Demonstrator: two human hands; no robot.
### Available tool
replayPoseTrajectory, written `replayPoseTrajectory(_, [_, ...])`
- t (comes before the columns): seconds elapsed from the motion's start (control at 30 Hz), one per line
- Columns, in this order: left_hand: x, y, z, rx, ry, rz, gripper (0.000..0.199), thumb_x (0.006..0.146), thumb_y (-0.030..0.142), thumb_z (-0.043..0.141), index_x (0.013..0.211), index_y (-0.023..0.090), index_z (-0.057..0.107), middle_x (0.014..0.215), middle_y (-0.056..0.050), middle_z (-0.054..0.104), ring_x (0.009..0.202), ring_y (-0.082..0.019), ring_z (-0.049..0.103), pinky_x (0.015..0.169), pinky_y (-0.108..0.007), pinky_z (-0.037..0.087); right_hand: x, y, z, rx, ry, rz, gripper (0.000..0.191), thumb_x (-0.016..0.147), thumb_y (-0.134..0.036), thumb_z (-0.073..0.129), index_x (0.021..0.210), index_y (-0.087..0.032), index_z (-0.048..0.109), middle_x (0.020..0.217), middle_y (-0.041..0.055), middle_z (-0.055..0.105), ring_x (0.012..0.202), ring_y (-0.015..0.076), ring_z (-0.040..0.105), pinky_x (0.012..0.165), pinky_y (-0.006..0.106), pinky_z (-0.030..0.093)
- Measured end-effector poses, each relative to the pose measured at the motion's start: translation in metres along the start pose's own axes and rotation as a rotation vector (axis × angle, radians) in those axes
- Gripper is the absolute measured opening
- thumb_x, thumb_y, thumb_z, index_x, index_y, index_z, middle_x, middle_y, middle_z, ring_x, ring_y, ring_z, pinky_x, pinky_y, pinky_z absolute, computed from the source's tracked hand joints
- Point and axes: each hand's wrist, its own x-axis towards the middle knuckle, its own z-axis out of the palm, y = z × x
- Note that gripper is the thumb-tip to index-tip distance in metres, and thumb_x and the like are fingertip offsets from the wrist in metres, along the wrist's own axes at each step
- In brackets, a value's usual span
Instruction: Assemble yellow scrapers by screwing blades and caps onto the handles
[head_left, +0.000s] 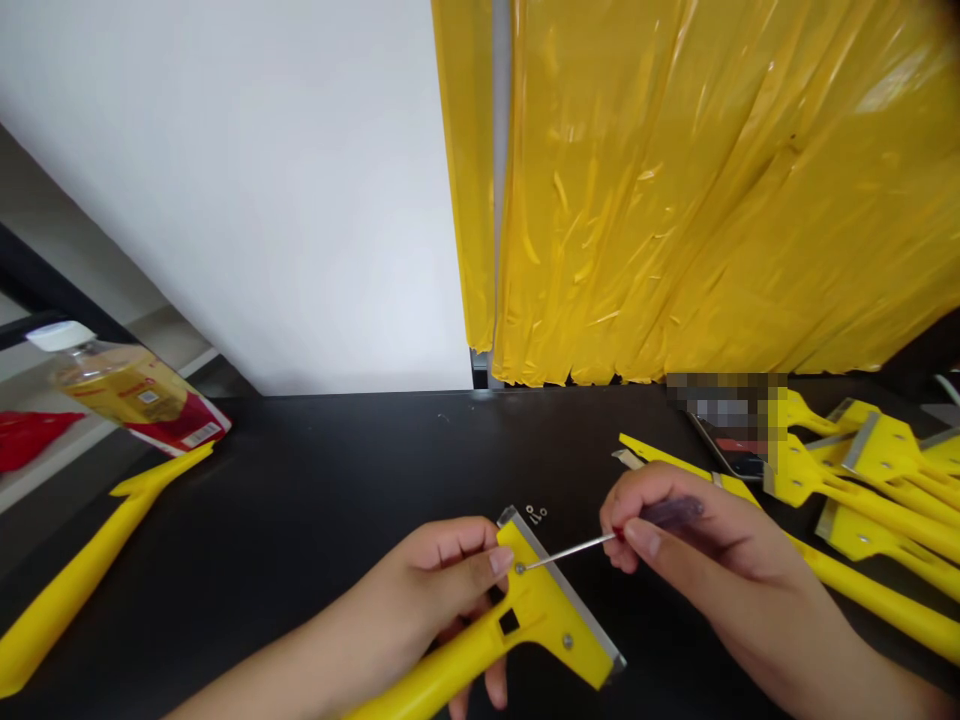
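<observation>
My left hand grips the head of a yellow plastic scraper, its fingers wrapped under the head. A steel blade runs along the scraper's far edge. My right hand holds a screwdriver with a dark translucent handle, and its thin shaft reaches across to a small screw in the scraper head. A second screw sits lower on the head. Several tiny screws and washers lie on the tabletop just beyond the scraper.
Several yellow scrapers lie piled at right, beside a pixelated dark object. On the black table, another scraper lies at left. Beyond it are a fallen labelled bottle, a red item, a white wall and yellow plastic sheeting.
</observation>
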Motion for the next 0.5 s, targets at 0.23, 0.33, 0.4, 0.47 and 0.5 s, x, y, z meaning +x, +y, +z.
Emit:
replayPoseTrajectory(0.23, [0.0000, 0.0012, 0.0005, 0.023, 0.015, -0.006, 0.023, 0.103, 0.040, 0.056, 0.104, 0.018, 0.062, 0.082, -0.008, 0.078, 0.057, -0.016, 0.074, 0.040, -0.015, 0.054, -0.0025, -0.0049, 0.0007, -0.091, -0.028, -0.036, 0.009, 0.102, -0.037, 0.065, 0.098, -0.032, 0.072, 0.085, -0.0018, 0.066, 0.078, 0.0136, 0.063, 0.072, 0.022, 0.053])
replayPoseTrajectory(0.33, [-0.0009, 0.0028, 0.0018, 0.036, 0.023, -0.009, 0.024, 0.103, 0.040, 0.055, 0.105, 0.018, 0.062, 0.084, -0.007, 0.077, 0.057, -0.015, 0.073, 0.040, -0.015, 0.053, -0.0025, -0.0054, 0.0010, -0.109, -0.019, -0.045, 0.011, 0.102, -0.037, 0.065, 0.096, -0.031, 0.072, 0.084, -0.0010, 0.066, 0.076, 0.0145, 0.062, 0.071, 0.024, 0.052])
replayPoseTrajectory(0.4, [-0.0013, 0.0034, 0.0027, 0.036, 0.028, -0.009, 0.024, 0.103, 0.040, 0.054, 0.105, 0.018, 0.062, 0.084, -0.007, 0.076, 0.057, -0.015, 0.073, 0.040, -0.014, 0.053, -0.0029, -0.0055, 0.0015, -0.103, -0.014, -0.042, 0.011, 0.101, -0.038, 0.066, 0.096, -0.030, 0.072, 0.084, -0.0006, 0.066, 0.076, 0.0151, 0.062, 0.070, 0.025, 0.052])
replayPoseTrajectory(0.47, [-0.0014, 0.0033, 0.0029, 0.032, 0.026, -0.016, 0.023, 0.103, 0.040, 0.054, 0.105, 0.018, 0.062, 0.085, -0.008, 0.077, 0.058, -0.015, 0.074, 0.040, -0.014, 0.053, -0.0031, -0.0053, 0.0019, -0.091, -0.009, -0.036, 0.011, 0.101, -0.037, 0.066, 0.096, -0.030, 0.072, 0.084, -0.0003, 0.066, 0.076, 0.0153, 0.062, 0.069, 0.025, 0.053])
replayPoseTrajectory(0.5, [-0.0014, 0.0030, 0.0028, 0.031, 0.024, -0.018, 0.023, 0.103, 0.039, 0.055, 0.104, 0.018, 0.062, 0.086, -0.008, 0.077, 0.058, -0.015, 0.074, 0.040, -0.014, 0.053, -0.0031, -0.0052, 0.0020, -0.086, -0.007, -0.032, 0.010, 0.101, -0.037, 0.067, 0.096, -0.030, 0.072, 0.084, -0.0003, 0.066, 0.076, 0.0154, 0.062, 0.070, 0.025, 0.053])
